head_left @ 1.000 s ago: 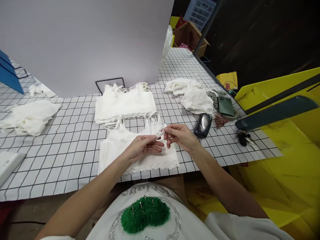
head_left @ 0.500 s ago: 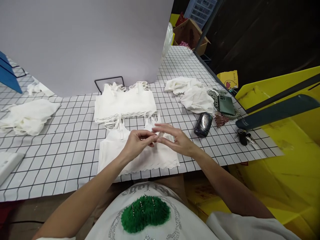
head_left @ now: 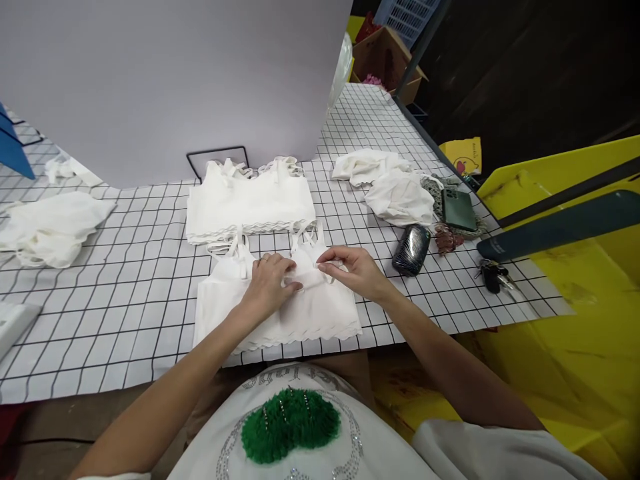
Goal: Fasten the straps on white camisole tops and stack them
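Note:
A white strappy camisole top (head_left: 310,310) lies flat near the table's front edge, its straps pointing away from me and its hem scalloped. My left hand (head_left: 270,283) rests on the left-middle of its chest part, thumb and fingers apart. Over the right cup, my right hand (head_left: 353,270) has thumb and index fingertip pinched together close to the fabric. Whatever is between those fingertips is too small to make out. Just beyond lies a stack of similar white camisoles (head_left: 250,207) with wavy hems.
Crumpled white garments lie at left (head_left: 55,227) and right (head_left: 400,197). Beside the right pile are a black glossy case (head_left: 411,250), a green phone (head_left: 459,209) and keys (head_left: 493,277). A large pale panel (head_left: 165,87) stands behind the stack; a white box (head_left: 17,327) sits at left.
My hands, earlier meeting fingertip to fingertip above the camisole, have parted. The left has moved down onto the fabric; the right stays pinched over the right cup. The view has shifted slightly.

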Motion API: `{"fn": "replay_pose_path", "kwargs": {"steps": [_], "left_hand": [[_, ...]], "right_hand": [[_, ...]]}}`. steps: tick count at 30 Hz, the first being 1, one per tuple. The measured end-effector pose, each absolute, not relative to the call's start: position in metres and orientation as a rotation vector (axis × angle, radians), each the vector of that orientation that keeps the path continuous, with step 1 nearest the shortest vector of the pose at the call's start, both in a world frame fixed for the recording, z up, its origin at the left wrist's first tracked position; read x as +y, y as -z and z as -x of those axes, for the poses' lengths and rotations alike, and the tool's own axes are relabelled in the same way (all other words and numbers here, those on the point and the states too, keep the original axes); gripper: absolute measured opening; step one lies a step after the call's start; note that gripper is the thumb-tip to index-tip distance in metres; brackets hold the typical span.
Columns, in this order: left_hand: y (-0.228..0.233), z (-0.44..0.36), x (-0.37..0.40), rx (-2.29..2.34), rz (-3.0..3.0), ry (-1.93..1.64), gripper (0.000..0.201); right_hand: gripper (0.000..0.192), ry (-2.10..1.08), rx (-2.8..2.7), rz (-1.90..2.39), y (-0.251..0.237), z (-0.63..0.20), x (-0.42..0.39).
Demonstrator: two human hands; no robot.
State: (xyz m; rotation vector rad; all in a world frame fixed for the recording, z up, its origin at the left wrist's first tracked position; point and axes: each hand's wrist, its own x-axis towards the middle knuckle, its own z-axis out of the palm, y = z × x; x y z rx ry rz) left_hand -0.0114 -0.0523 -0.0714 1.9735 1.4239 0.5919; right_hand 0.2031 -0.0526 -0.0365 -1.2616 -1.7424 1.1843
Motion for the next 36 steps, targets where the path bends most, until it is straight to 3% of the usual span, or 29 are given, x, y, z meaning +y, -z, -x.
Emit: {"fn": "replay_pose_path", "kwargs": {"steps": [14,23,36], "left_hand": [[0.087,0.013,-0.058,1.400,-1.898,-0.632,0.001],[0.089,0.013,-0.064,1.255,-1.877,-0.706,0.009],[0.083,0.011,-0.064,1.260,-1.779,-0.747,0.008]], "right_hand": [[0.010,-0.983,-2.187,1.087,0.049,-0.199,-0.018],[0.017,-1.108,-2.636,0.870,0.047,-0.196,-0.005],[0.013,-1.223,-2.650,0.853,0.044,-0.199,-0.001]]}}
